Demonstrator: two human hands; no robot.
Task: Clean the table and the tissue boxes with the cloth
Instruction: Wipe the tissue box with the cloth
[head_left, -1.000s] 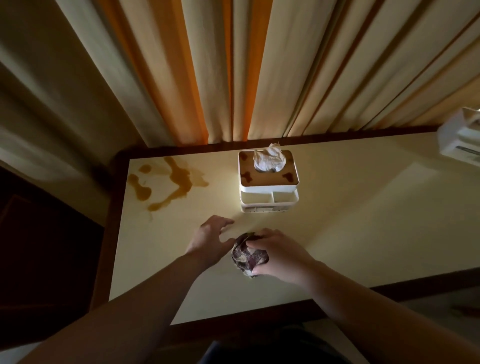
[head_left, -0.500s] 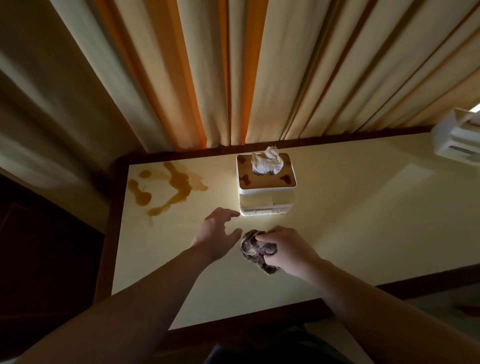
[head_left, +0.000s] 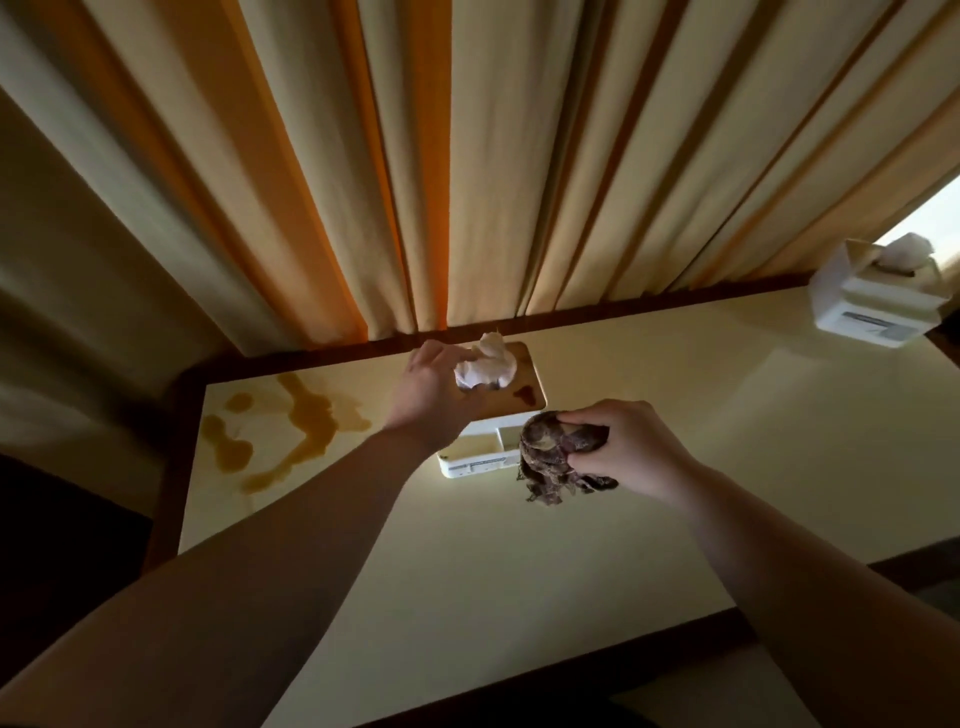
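Crumpled dark patterned cloth (head_left: 558, 457) bunched in the right hand (head_left: 631, 451), fingers curled tight; just left of it, the left hand (head_left: 436, 397) rests on the stained white tissue box (head_left: 506, 415), grip hidden; brown spill (head_left: 283, 434) further left on the cream table (head_left: 675, 467).

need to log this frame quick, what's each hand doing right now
Left hand: resting on the near tissue box; grip cannot be told.
Right hand: fingers curled round the bunched cloth, holding it.

Crumpled dark cloth (head_left: 558, 457) beside stained tissue box (head_left: 524, 402) (second box (head_left: 878, 301) far right), stained table (head_left: 675, 441)
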